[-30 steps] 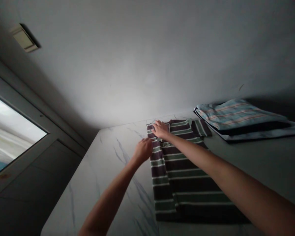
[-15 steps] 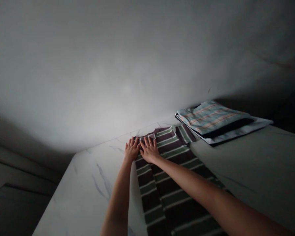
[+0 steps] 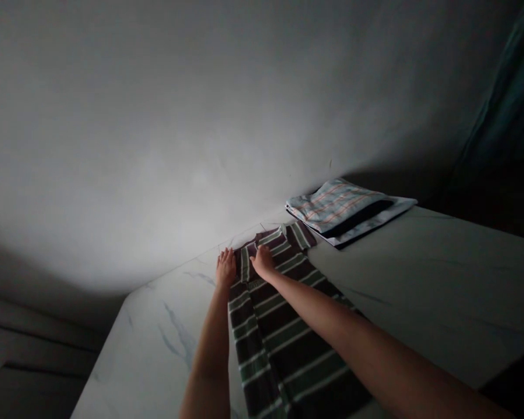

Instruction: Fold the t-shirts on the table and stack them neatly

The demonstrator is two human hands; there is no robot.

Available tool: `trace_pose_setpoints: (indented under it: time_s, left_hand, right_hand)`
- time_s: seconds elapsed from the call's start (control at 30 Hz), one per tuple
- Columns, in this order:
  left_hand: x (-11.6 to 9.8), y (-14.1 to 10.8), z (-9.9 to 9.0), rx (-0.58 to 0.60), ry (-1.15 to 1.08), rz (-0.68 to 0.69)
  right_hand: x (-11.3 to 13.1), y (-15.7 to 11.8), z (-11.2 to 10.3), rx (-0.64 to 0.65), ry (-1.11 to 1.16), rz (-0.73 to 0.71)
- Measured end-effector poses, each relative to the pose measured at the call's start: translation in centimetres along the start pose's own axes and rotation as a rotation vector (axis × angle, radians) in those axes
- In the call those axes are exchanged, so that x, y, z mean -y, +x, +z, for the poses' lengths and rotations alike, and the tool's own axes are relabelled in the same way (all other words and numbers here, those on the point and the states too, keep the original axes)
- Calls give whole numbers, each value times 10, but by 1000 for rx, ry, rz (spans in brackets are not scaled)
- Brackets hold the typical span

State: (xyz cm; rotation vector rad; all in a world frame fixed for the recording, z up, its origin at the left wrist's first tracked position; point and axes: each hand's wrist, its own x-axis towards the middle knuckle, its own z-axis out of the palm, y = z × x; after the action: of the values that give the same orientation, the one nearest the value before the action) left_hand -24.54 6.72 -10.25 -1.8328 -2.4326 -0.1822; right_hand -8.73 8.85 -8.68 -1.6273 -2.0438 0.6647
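A short-sleeved shirt (image 3: 297,326) with dark maroon, green and white stripes lies lengthwise on the marbled white surface (image 3: 157,361). Its left side is turned inward in a long strip, and that sleeve lies across the upper part; the right sleeve sticks out. My left hand (image 3: 226,267) rests at the upper left edge of the shirt, fingers stretched out and pointing away from me. On the upper chest, beside the folded sleeve, my right hand (image 3: 262,262) has its fingers curled in against the cloth and its thumb toward the left. Its fingertips are hidden.
Folded clothes (image 3: 338,206) form a stack at the back right, topped by a light blue garment with orange stripes. A grey wall (image 3: 201,145) rises behind the surface. Dark green cloth (image 3: 502,110) hangs at the far right.
My right hand has gone from lying flat with spread fingers to curled. My left hand has slid outward to the shirt's edge, uncovering the folded sleeve. The view has turned slightly right.
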Motion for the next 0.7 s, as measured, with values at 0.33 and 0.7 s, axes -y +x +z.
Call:
trace_pose_setpoints:
  time_s: [0.33, 0.7]
  left_hand:
    - [0, -5, 13, 61, -53, -23]
    - [-7, -9, 7, 66, -5, 0]
  right_hand:
    - [7, 27, -2, 38, -11, 108]
    - [2, -20, 14, 65, -252, -509]
